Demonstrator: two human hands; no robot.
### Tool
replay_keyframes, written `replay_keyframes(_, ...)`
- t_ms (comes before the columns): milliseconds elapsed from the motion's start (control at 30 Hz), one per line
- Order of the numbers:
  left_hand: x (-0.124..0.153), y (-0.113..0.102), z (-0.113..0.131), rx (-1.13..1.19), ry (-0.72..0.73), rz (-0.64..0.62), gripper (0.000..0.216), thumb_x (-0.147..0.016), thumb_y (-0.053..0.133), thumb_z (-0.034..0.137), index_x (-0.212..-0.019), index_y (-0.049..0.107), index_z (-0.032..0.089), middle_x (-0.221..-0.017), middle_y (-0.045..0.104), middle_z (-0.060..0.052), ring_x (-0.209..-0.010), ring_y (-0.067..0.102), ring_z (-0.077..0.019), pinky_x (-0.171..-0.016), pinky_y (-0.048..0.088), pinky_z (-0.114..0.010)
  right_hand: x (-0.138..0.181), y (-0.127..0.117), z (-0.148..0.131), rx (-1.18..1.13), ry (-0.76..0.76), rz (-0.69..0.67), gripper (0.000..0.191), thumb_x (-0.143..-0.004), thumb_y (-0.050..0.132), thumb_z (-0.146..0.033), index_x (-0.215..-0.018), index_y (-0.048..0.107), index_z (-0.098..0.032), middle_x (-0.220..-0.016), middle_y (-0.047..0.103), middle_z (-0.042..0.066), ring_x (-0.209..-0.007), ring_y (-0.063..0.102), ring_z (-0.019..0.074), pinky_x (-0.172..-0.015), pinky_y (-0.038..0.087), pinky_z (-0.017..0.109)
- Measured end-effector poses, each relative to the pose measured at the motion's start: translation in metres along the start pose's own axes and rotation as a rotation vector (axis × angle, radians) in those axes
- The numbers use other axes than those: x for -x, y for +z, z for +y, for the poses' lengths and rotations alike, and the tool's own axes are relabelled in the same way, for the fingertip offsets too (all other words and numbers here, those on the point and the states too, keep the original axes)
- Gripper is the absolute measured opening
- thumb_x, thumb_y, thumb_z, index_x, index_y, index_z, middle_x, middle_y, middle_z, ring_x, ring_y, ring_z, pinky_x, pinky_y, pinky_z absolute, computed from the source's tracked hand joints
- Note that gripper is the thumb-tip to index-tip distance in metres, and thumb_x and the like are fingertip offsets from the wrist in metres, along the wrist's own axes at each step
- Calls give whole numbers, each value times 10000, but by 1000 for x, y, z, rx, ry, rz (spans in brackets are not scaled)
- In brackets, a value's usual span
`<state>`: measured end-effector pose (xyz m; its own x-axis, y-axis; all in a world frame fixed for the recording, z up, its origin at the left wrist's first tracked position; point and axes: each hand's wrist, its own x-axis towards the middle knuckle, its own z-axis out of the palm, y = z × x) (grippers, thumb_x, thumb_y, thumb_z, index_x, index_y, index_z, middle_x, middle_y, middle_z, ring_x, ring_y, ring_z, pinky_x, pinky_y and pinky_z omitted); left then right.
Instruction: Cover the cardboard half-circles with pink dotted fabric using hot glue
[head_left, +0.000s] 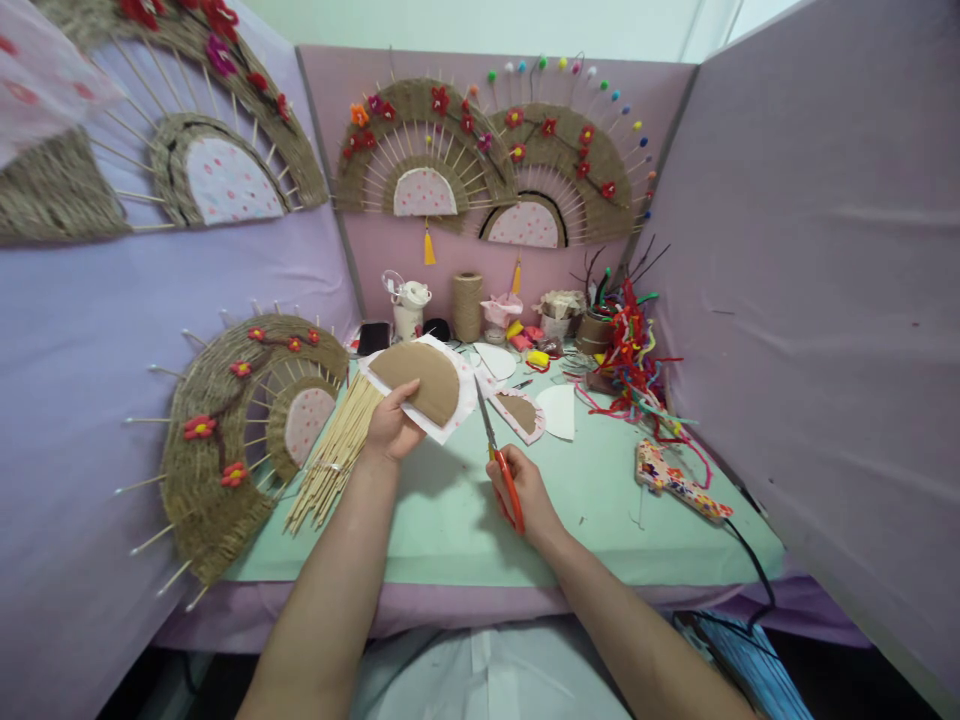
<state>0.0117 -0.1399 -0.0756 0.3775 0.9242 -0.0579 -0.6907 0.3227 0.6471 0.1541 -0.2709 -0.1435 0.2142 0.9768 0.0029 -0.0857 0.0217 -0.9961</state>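
Observation:
My left hand (394,425) grips a brown cardboard half-circle (424,380) backed by white, pink-dotted fabric (466,400). The fabric sticks out around the cardboard's curved edge. My thumb lies on the cardboard; the other fingers are behind it. In my right hand (523,492) are orange-handled scissors (508,490), their blades pointing up and away, close to the fabric's right edge. Whether the blades touch the fabric I cannot tell. Just beyond the scissors lies a smaller cardboard piece with dotted fabric folded over its edge (538,428), next to a white half-circle (559,410).
A bundle of thin sticks (322,480) lies left of my hands. A floral glue gun (679,482) with a cord rests at right, below tangled pipe cleaners (630,340). A twine spool (468,308) stands at the back. Twine fans (424,110) decorate the walls.

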Motion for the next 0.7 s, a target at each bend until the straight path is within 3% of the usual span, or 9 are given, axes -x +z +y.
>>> replay_keyframes(200, 1, -3, 2, -31, 2, -25, 402, -762, 539, 105, -1161, 579, 139, -903, 731, -65, -939, 669, -228, -964, 464, -407, 2, 0, -4, 107, -51, -3, 321, -760, 582, -482, -722, 386, -231, -487, 363, -94, -389, 312, 68, -365, 231, 198)
replay_keyframes(700, 6, 0, -3, -72, -45, -64, 396, -736, 555, 91, -1126, 600, 136, -923, 729, -77, -1021, 638, -254, -984, 450, -426, 2, 0, -3, 99, -52, -9, 315, -799, 520, -507, -750, 371, -235, -523, 382, -84, -415, 336, 78, -381, 244, 200)
